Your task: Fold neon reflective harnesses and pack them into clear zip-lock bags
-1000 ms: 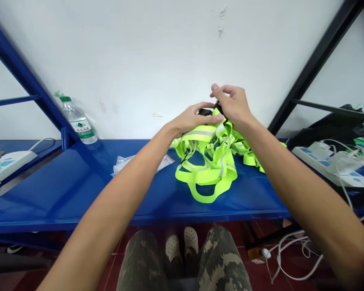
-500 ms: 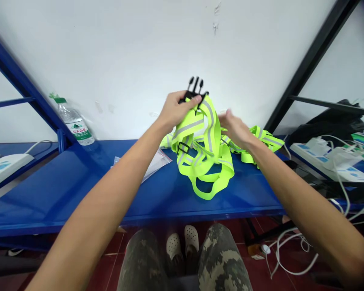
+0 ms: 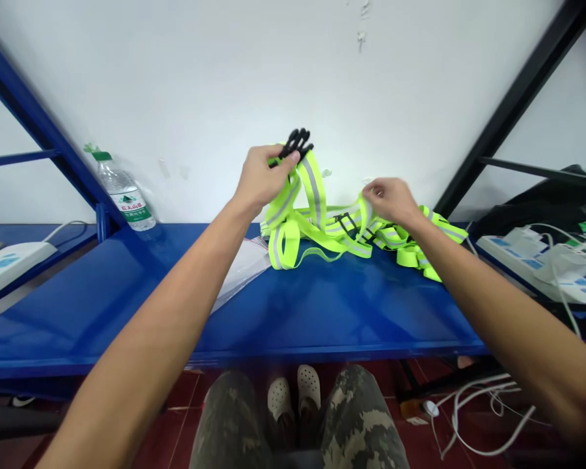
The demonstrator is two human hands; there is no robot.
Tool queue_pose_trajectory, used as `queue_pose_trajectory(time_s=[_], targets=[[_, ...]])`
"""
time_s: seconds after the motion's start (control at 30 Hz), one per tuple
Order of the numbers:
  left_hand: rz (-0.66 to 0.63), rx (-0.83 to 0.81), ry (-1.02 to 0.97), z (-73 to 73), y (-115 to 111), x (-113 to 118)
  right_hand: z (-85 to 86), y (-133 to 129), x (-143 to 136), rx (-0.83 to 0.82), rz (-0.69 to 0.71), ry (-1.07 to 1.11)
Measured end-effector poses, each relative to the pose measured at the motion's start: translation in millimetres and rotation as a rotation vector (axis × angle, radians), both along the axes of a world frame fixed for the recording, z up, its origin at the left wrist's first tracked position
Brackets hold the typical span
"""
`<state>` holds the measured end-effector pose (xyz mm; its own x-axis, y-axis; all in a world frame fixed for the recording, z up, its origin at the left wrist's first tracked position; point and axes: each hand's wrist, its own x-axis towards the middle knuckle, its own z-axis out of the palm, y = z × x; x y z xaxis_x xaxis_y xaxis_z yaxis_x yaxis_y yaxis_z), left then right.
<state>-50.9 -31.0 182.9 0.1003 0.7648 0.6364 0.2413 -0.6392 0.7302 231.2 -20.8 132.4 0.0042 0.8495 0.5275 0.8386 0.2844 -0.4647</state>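
Observation:
My left hand [image 3: 266, 176] is closed around the black side-release buckle [image 3: 297, 143] of a neon-yellow reflective strap harness [image 3: 314, 189], held up above the blue table. The buckle's prongs point upward and the straps hang below it in loops. To the right, my right hand [image 3: 390, 198] pinches a yellow strap with a grey stripe. Between the hands the straps droop onto the table, with a black slider [image 3: 348, 225] among them. More yellow reflective straps [image 3: 413, 254] lie bunched beneath and beyond my right hand; where one set ends and another begins I cannot tell.
A clear plastic bag [image 3: 241, 267] lies under my left forearm on the blue table [image 3: 322, 312]. A water bottle [image 3: 127, 195] leans against the wall at the left. White power strips [image 3: 542, 260] with cables sit on the right; another [image 3: 17, 260] is far left.
My right hand has gone from loose fingers to pinching a strap, slightly to the right. My left hand has shifted left with the buckle, and the hanging straps have spread sideways.

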Motion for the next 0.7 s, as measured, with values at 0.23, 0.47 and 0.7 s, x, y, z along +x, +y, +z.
queue_pose_trajectory(time_s=[0.23,0.47,0.7], targets=[[0.028,0.065,0.171,-16.5,-33,1,31.9,-1,14,0.286,-0.078,0.809],[-0.521,-0.234,0.653,-38.4,-38,26,53.6,-23,-15,0.148,0.17,1.028],[-0.142,-0.283,0.968,-83.4,19,58,71.2,-51,-33,0.153,0.321,0.926]])
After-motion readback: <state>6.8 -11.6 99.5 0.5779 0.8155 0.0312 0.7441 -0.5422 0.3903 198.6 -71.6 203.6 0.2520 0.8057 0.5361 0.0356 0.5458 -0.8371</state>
